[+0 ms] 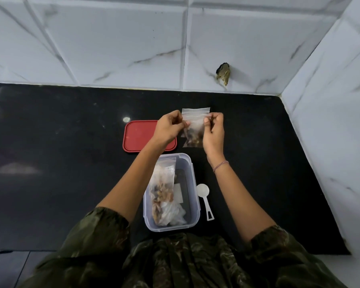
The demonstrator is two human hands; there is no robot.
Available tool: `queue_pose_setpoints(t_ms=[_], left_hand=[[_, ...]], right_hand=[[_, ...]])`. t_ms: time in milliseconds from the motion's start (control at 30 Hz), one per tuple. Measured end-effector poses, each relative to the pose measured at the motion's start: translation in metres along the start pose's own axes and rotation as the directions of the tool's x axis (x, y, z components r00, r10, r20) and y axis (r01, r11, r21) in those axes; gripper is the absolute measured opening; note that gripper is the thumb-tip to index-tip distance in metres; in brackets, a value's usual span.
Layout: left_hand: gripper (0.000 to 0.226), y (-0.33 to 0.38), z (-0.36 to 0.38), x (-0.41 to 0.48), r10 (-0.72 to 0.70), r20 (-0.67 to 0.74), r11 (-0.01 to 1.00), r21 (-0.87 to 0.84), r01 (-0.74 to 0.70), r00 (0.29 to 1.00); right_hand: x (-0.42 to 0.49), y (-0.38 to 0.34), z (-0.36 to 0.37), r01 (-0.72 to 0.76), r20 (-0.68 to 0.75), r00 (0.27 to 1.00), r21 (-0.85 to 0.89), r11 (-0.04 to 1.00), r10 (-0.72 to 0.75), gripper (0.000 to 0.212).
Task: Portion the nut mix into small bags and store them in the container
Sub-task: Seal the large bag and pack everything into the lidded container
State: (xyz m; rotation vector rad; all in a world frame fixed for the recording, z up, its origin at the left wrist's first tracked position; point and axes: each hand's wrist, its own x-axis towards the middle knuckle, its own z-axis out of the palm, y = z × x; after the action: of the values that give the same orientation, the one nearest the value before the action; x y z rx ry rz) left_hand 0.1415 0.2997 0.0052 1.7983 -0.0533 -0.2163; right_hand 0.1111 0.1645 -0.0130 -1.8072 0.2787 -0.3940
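Black countertop (71,173), nut bag (195,126) between left hand (168,129) and right hand (214,135), fingers (206,120) apparently pinching its top.

The person wears a loose garment (187,260) of dark olive green cloth with a paler, brownish print (perhaps leaves or flowers, it is too blurred to tell). The fabric shines a little and falls in soft folds at the front. The left sleeve (100,231) and the right sleeve (272,235) end in a gathered edge near the elbow, and the forearms are bare. On the right wrist is a thin bracelet (220,165) of small pinkish links.
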Motion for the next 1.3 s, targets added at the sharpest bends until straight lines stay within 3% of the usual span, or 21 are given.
queue_pose_setpoints(t_ms=[100, 300, 433, 600, 733, 867, 933, 1067, 1167, 1300], left_hand=[[0.026, 0.003, -0.007, -0.019, 0.017, -0.079, 0.999, -0.029, -0.019, 0.997], [0.010, 0.000, -0.026, -0.062, 0.012, -0.196, 0.999, -0.038, -0.020, 0.980], [0.006, -0.006, -0.034, -0.089, 0.043, -0.278, 0.999, 0.035, -0.034, 0.960], [0.022, -0.021, -0.045, -0.111, -0.069, -0.301, 0.997, 0.020, 0.078, 0.951], [0.008, -0.029, -0.050, -0.127, -0.090, -0.333, 0.981, 0.135, 0.142, 0.939], [0.018, -0.032, -0.052, -0.137, 0.002, -0.308, 0.816, 0.550, 0.176, 0.952], [0.023, -0.033, -0.049, -0.137, 0.042, -0.298, 0.721, 0.670, 0.178, 0.954], [0.024, -0.032, -0.039, -0.140, 0.133, -0.299, 0.645, 0.750, 0.146, 0.945], [0.039, -0.030, -0.026, -0.150, 0.237, -0.266, 0.618, 0.783, 0.067, 0.934], [0.023, -0.033, -0.010, -0.157, 0.291, -0.137, 0.431, 0.902, -0.002, 0.947]], right_hand=[[-0.014, -0.012, 0.004, 0.108, -0.033, 0.993, -0.029, 0.994, -0.109, 0.013], [-0.051, -0.027, 0.016, 0.242, -0.019, 0.970, -0.049, 0.969, -0.243, 0.015], [-0.074, -0.028, 0.023, 0.261, 0.007, 0.965, -0.044, 0.964, -0.261, 0.016], [-0.101, -0.018, 0.024, 0.291, 0.116, 0.954, -0.149, 0.945, -0.276, 0.020], [-0.116, -0.012, 0.022, 0.300, 0.250, 0.940, -0.276, 0.913, -0.233, 0.025], [-0.124, -0.007, 0.022, 0.273, 0.303, 0.940, -0.401, 0.874, -0.154, 0.023], [-0.127, -0.003, 0.026, 0.281, 0.300, 0.942, -0.449, 0.848, -0.153, 0.021], [-0.127, -0.004, 0.030, 0.262, 0.327, 0.940, -0.508, 0.821, -0.098, 0.019], [-0.127, -0.013, 0.029, 0.271, 0.328, 0.940, -0.533, 0.802, -0.100, 0.017], [-0.127, -0.013, 0.030, 0.328, 0.365, 0.922, -0.564, 0.758, -0.128, 0.013]])
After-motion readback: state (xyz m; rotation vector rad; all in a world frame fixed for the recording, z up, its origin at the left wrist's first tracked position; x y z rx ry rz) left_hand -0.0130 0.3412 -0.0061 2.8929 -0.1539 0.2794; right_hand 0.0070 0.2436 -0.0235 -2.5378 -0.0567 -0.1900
